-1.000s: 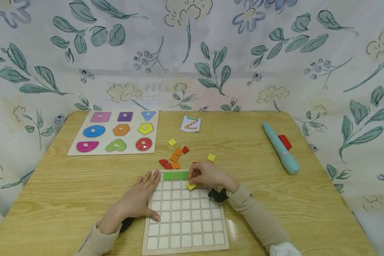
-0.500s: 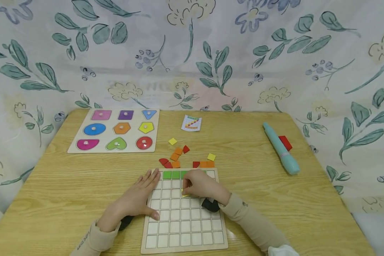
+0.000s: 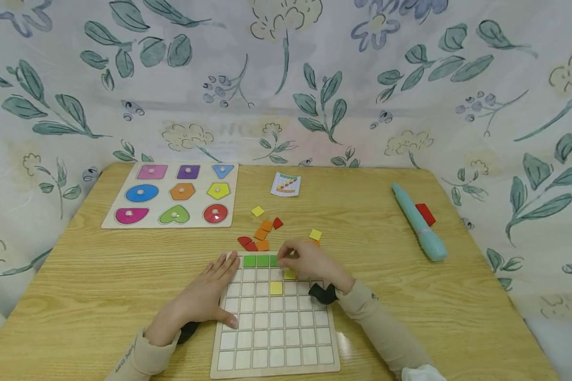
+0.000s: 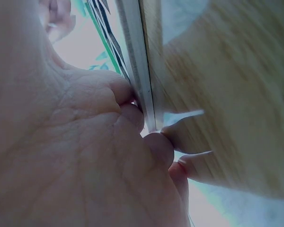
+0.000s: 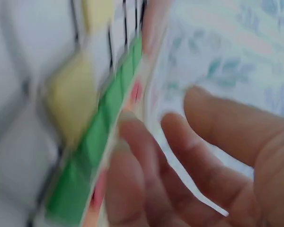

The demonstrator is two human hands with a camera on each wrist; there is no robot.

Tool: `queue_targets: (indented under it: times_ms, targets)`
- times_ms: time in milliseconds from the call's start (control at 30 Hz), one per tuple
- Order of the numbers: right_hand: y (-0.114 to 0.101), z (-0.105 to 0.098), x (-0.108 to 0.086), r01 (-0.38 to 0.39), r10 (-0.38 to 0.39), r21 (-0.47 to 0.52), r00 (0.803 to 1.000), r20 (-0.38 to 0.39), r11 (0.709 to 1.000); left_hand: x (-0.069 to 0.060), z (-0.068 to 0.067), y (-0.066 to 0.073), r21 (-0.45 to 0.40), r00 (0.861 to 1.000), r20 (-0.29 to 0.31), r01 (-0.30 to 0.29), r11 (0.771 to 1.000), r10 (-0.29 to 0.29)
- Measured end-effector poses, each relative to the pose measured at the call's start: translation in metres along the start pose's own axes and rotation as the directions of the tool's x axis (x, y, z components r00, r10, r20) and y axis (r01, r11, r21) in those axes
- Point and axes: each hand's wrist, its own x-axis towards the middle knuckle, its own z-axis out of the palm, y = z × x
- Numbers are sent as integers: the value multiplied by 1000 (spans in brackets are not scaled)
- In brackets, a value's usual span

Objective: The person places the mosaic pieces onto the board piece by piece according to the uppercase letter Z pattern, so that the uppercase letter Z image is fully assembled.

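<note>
My left hand rests with its fingers spread along the left edge of a wooden grid board, the thumb lying on the cells. In the left wrist view its fingers touch the board's edge. Green square tiles fill part of the top row. One yellow square tile lies in the third row; another yellow tile sits one row higher and to its right, partly covered. Just above it hovers my right hand, fingers loosely bent. The right wrist view shows its thumb and fingers apart, holding nothing visible.
Beyond the board lie red quarter-round pieces, orange tiles and yellow tiles. A small pattern card is farther back. A knobbed shape puzzle stands back left, a teal wand-shaped object with a red block right.
My right hand placed a yellow tile in the third row, let it go and moved up and right. The left hand has stayed on the board.
</note>
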Motion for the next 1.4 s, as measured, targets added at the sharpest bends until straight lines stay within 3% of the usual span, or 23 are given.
queue_targets:
  times_ms: [100,267,367,633,733,1033,1100,1167,1300,1400]
  targets:
    - [17,-16,5,-64,73,63,987,-143,996,0,-1,1,-1,1000,-1,-2,1000,2]
    - [45,-33,7,-152,189,143,936,-298,978,0,-2,2,-11,1000,4,7,1000,-6]
    - [51,-37,6,-174,210,136,923,-323,975,0,-2,2,-9,1000,3,4,1000,-4]
    - [55,-36,9,-174,196,99,931,-307,980,-1,-1,3,-8,1000,-13,-13,1000,13]
    - [55,-35,10,-182,197,76,926,-322,980,-1,-1,3,-10,1000,-10,-11,1000,11]
    - [48,-35,10,-147,199,163,906,-374,976,0,0,1,-6,1000,-1,0,1000,0]
    - [43,-33,9,-140,204,197,910,-361,970,0,1,0,-7,1000,-4,-3,1000,3]
    - [36,-27,9,-110,182,241,935,-304,964,0,1,0,-10,1000,-2,0,1000,0]
    - [15,-7,8,-55,88,275,990,-108,960,0,1,1,-6,1000,-2,1,1000,-1]
    - [-1,13,4,-23,13,255,999,40,967,-1,-1,2,-8,1000,2,8,1000,-8]
